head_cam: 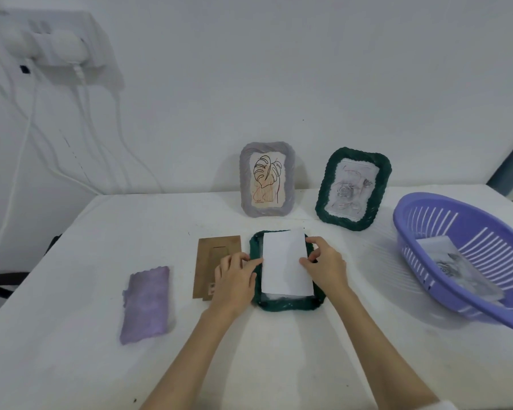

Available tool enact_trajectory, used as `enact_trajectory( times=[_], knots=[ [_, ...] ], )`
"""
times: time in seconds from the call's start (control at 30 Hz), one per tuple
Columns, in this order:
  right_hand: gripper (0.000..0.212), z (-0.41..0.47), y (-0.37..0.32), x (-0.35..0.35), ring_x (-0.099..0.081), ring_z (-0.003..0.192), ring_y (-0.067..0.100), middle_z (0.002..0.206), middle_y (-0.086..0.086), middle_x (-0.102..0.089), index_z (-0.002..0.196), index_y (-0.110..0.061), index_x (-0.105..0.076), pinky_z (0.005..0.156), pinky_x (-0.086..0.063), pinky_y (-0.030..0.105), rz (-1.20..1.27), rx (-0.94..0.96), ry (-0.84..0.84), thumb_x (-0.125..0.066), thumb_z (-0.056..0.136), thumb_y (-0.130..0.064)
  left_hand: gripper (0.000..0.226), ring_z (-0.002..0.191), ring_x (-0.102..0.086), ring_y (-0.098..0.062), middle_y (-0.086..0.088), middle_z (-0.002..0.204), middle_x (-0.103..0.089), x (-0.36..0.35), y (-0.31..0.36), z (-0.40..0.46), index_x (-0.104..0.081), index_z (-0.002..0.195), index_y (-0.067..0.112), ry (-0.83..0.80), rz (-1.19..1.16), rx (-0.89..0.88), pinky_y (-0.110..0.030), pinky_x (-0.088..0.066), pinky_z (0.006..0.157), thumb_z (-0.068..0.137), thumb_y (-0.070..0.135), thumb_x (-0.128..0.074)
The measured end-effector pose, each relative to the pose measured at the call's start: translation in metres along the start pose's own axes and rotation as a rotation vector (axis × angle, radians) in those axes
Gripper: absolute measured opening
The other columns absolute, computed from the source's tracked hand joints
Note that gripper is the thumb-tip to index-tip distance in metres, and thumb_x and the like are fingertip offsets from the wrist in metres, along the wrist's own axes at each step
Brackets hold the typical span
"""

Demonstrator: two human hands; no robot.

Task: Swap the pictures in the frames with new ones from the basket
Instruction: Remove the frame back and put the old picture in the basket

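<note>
A dark green frame [288, 304] lies face down on the table in front of me. A white picture sheet [285, 261], blank side up, lies in its opening. My left hand [234, 276] touches the sheet's left edge with its fingertips. My right hand [323, 261] pinches the sheet's right edge. A brown backing board [211, 255] lies just left of the frame, partly under my left hand. The purple basket [471, 261] at the right holds a grey picture [456, 267].
A grey frame [267, 179] with a leaf drawing and a green frame [353, 187] with a rose picture lean against the wall. A purple frame [147, 303] lies face down at the left. Cables hang from a wall socket [57, 42] at the far left.
</note>
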State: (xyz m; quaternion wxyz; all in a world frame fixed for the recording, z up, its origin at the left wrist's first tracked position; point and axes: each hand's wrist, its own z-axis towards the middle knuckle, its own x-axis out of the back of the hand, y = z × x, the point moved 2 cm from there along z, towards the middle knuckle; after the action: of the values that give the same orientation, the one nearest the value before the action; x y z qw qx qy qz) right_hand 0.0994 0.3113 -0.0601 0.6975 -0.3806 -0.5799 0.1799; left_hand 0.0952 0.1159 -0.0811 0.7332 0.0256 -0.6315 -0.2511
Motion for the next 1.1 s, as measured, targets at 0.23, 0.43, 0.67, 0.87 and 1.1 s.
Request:
enact_trajectory(
  times=[0.23,0.43,0.67,0.87,1.1],
  knots=[
    [0.056,0.005,0.006,0.023,-0.036,0.062,0.013,0.065,0.002,-0.036,0.141,-0.028,-0.033,0.063,-0.035,0.017,0.29,0.142,-0.097,-0.051,0.092,-0.007,0.044,0.134,-0.022,-0.019,-0.001,0.144,-0.031,0.012,0.023,0.012,-0.043,0.133,0.036,0.109,-0.367,0.095,-0.034,-0.023,0.108,0.091,0.035,-0.053],
    [0.048,0.005,0.001,0.062,-0.048,0.078,0.022,0.074,0.017,-0.048,0.134,-0.023,-0.043,0.077,-0.038,0.032,0.482,0.15,-0.219,-0.056,0.09,-0.008,0.051,0.114,-0.056,-0.015,0.001,0.128,-0.054,0.022,0.067,0.03,-0.053,0.118,0.037,-0.168,-1.352,0.203,-0.036,-0.052,0.092,0.079,0.008,-0.069],
    [0.053,0.0,0.038,0.145,-0.046,0.095,0.021,0.111,0.001,-0.058,0.134,-0.036,-0.041,0.086,-0.039,0.037,-0.344,0.246,0.179,-0.061,0.086,-0.033,0.053,0.1,-0.057,-0.007,0.008,0.115,-0.058,-0.002,0.12,0.045,-0.056,0.111,0.034,-0.13,-1.336,0.143,-0.017,-0.053,0.073,0.077,-0.004,-0.068],
    [0.043,-0.011,0.08,0.192,-0.055,0.104,0.019,0.109,-0.006,-0.065,0.128,-0.043,-0.045,0.091,-0.036,0.036,-0.401,0.051,-0.043,-0.054,0.086,-0.048,0.062,0.095,-0.058,-0.014,-0.007,0.123,-0.055,-0.048,0.174,0.054,-0.048,0.128,0.016,-0.285,-1.135,0.109,-0.015,-0.051,0.075,0.074,-0.005,-0.07],
    [0.039,0.0,0.105,0.224,-0.047,0.067,0.004,0.079,-0.026,-0.061,0.117,-0.047,-0.055,0.094,-0.044,0.054,-0.157,0.158,-0.035,-0.063,0.079,-0.048,0.08,0.144,-0.01,-0.02,-0.006,0.153,-0.025,-0.096,0.213,0.062,-0.03,0.143,0.025,-0.376,-0.298,-0.119,-0.035,-0.011,0.115,0.075,0.042,-0.07]
  ],
)
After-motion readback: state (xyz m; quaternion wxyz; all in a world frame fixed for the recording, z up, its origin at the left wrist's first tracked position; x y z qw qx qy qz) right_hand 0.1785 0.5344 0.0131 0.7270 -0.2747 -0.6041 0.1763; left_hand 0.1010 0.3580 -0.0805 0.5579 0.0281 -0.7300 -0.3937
